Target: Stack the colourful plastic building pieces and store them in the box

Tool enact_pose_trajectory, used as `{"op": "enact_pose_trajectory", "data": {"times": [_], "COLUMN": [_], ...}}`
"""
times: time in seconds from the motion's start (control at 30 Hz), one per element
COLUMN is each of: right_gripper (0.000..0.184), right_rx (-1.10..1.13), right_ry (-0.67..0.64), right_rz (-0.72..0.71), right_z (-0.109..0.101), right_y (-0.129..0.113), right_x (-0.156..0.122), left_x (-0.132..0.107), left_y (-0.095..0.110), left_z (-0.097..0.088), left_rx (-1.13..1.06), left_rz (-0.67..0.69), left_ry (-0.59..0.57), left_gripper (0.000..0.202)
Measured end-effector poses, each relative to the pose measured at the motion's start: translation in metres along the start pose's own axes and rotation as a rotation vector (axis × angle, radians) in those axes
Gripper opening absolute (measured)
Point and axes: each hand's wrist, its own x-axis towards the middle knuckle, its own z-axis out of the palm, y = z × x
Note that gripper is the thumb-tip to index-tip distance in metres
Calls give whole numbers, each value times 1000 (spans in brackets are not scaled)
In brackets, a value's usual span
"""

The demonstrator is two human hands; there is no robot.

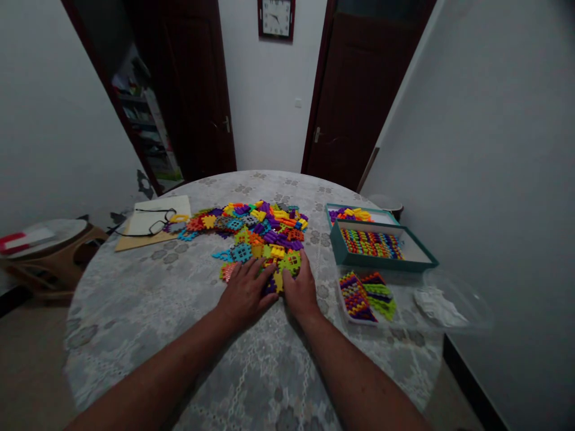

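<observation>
A heap of colourful plastic building pieces lies on the round table in front of me. My left hand rests on the near edge of the heap, its fingers spread over the pieces and its thumb pointing right. Just right of it, my right hand lies along the heap's near right side, fingers stretched forward and thumb apart. Between its thumb and fingers is a lime green square piece, which it touches. A yellow piece sits between the two hands. Some pieces under my palms are hidden.
Right of the heap stand a green box holding rows of joined pieces, a second box behind it, and a clear plastic container with assembled pieces. Black-framed glasses lie on paper at the left. A patterned cloth covers the table.
</observation>
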Motion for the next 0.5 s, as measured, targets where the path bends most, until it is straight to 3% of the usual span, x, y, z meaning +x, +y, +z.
{"op": "enact_pose_trajectory", "data": {"times": [0.23,0.5], "right_gripper": [76,78], "right_rx": [8,40], "right_ry": [21,11], "right_rz": [70,64], "right_z": [-7,-17], "right_y": [-1,-4], "right_x": [10,17], "left_x": [34,40], "left_y": [14,-3], "left_z": [7,12], "left_rx": [-43,-138], "left_rz": [-26,-33], "left_ry": [45,185], "left_gripper": [59,40]}}
